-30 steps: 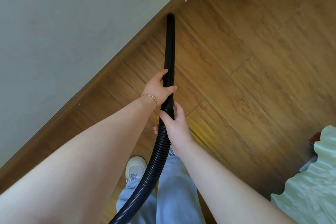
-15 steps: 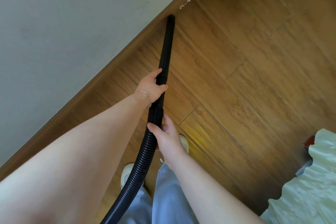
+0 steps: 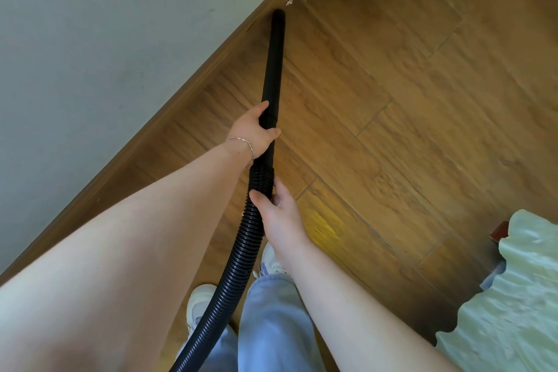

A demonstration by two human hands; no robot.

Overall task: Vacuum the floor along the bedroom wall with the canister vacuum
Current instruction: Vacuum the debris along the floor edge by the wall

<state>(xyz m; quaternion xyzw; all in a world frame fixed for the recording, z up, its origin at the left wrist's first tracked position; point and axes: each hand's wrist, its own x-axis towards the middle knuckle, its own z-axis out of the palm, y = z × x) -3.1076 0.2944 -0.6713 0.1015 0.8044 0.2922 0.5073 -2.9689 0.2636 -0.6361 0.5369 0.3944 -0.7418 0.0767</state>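
Wooden floor [image 3: 392, 100] meets the wall [image 3: 90, 39] — the black tube [image 3: 273, 63] tip sits just beside it. Left hand [image 3: 252, 133] grips the tube; right hand [image 3: 279, 208] grips the ribbed hose [image 3: 241, 251].

Soft, even daylight fills the frame, bright and without hard shadows. A yellow glare patch sits on the wooden floor [image 3: 377, 136] at lower centre. Wide-angle distortion stretches the forearms at the lower edge. The upper right corner is slightly blurred.

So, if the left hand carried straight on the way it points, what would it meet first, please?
Probably the baseboard, near the wand tip; the left hand points along the wand, nothing between, though depth is unclear.
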